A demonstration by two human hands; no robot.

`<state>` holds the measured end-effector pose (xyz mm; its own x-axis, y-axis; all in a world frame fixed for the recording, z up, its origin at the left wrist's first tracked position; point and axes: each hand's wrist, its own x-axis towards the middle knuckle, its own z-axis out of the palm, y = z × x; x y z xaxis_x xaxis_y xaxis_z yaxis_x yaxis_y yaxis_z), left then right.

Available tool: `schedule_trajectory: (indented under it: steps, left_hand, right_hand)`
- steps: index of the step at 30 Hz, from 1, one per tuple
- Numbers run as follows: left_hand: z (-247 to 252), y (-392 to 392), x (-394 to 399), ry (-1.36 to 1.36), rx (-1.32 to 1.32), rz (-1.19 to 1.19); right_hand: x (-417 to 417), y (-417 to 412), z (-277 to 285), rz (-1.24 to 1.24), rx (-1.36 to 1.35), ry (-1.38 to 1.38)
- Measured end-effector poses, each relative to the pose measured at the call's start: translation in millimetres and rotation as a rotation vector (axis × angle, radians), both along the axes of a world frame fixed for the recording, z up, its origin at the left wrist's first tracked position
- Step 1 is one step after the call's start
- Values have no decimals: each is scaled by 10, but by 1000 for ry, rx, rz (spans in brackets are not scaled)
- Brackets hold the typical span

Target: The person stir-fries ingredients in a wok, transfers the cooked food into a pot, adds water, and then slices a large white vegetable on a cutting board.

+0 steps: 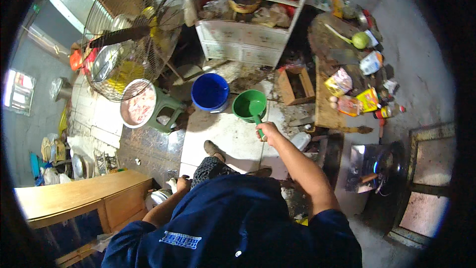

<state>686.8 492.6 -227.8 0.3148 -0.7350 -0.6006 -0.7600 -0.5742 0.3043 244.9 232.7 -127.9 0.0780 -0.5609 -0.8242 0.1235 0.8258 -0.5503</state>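
My right hand (268, 132) grips the handle of a green plastic dipper (250, 100), held out in front of me with its bowl facing up. A little liquid may sit in the bowl; I cannot tell. To its left stands a blue plastic bucket (210, 91) on the pale floor tiles, apart from the dipper. My left hand (183, 183) hangs low beside my patterned shorts (214, 168), its fingers curled. Close to it is a white rounded object (160, 198), partly hidden; whether my fingers hold a part of it is unclear.
A basin of cut meat (138, 104) rests on a green plastic stool (163, 113) behind a wire fan guard (130, 33). Ahead stands a white cabinet (241, 41). A wooden box (296, 86) and a cluttered wooden table (329, 108) are rightward; a wooden sideboard (85, 193) is left.
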Motion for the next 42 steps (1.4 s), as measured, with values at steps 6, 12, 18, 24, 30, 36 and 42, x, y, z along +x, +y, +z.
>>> schedule_trajectory:
  steps: [6, 12, 18, 24, 30, 36, 42]
  left_hand:
    - [74, 222, 974, 150, 49, 422]
    - [136, 1350, 1175, 22, -13, 150]
    - [944, 1669, 372, 51, 362, 590]
    - [1146, 1285, 180, 28, 568, 701]
    - [1240, 1004, -59, 4, 632, 790]
    - [1324, 947, -53, -5, 604, 758]
    - [1057, 1097, 407, -43, 510, 639]
  right_hand:
    - [1096, -1002, -789, 155, -43, 133]
    - [1968, -1743, -1764, 471, -125, 543]
    - [2781, -2524, -3197, 858, -231, 883]
    - [3129, -2941, -4361, 909, -120, 970]
    - [3245, -2950, -5014, 924, -194, 946]
    - [3141, -2926, -4689, 434, 280, 196]
    - [2263, -2381, -3614, 74, 299, -261]
